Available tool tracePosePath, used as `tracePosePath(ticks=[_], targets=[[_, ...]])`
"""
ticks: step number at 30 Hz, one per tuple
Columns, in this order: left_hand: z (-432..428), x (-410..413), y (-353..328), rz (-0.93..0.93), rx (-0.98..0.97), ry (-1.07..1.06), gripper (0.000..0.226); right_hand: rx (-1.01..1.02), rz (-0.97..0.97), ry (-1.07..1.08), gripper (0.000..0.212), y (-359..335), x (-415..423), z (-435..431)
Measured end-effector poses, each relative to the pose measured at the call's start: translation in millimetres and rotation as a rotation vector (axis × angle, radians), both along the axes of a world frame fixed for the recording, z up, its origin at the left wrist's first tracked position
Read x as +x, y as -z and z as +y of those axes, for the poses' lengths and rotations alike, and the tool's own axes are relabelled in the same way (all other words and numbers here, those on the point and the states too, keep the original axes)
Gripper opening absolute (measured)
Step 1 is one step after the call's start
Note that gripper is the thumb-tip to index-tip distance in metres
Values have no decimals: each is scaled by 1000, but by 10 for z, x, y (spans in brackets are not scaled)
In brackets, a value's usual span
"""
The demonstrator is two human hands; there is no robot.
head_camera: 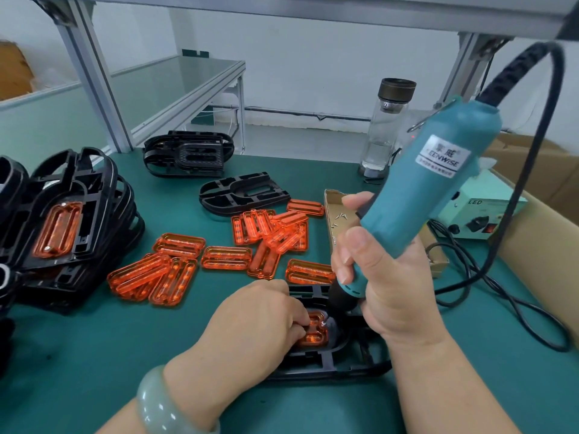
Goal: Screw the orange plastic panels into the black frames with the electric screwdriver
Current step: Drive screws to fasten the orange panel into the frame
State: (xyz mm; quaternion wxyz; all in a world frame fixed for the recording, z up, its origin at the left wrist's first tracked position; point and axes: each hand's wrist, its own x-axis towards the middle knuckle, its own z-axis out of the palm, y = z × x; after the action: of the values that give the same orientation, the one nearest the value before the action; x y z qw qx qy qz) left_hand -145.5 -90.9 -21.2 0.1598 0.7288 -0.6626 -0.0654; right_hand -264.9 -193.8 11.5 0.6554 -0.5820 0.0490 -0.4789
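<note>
Head view, screwdriver (pixel 416 198) gripped, panel (pixel 315 335) held

I see the panels (pixel 225 257) as glossy, clear orange plastic and the frames (pixel 244 192) as matt black plastic. The screwdriver (pixel 423 189) is smooth teal plastic, the bottle (pixel 383 136) glass.

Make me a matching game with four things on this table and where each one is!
Things:
1. electric screwdriver
2. glass bottle
3. small screws
4. orange panel being screwed

Places:
A. under fingers of the left hand
B. in the cardboard tray
C. gripped in the right hand
D. standing at the back of the table

Pairs: 1-C, 2-D, 3-B, 4-A
</note>
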Motion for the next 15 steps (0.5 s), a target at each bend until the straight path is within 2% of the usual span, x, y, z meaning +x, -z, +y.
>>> tracePosePath(ticks=[9, 15], targets=[[-4, -14, -1, 3, 0, -16, 26, 51, 7, -12, 13, 10, -59, -14], [-5, -10, 4, 4, -8, -21, 24, 18, 24, 14, 19, 9, -38, 9]])
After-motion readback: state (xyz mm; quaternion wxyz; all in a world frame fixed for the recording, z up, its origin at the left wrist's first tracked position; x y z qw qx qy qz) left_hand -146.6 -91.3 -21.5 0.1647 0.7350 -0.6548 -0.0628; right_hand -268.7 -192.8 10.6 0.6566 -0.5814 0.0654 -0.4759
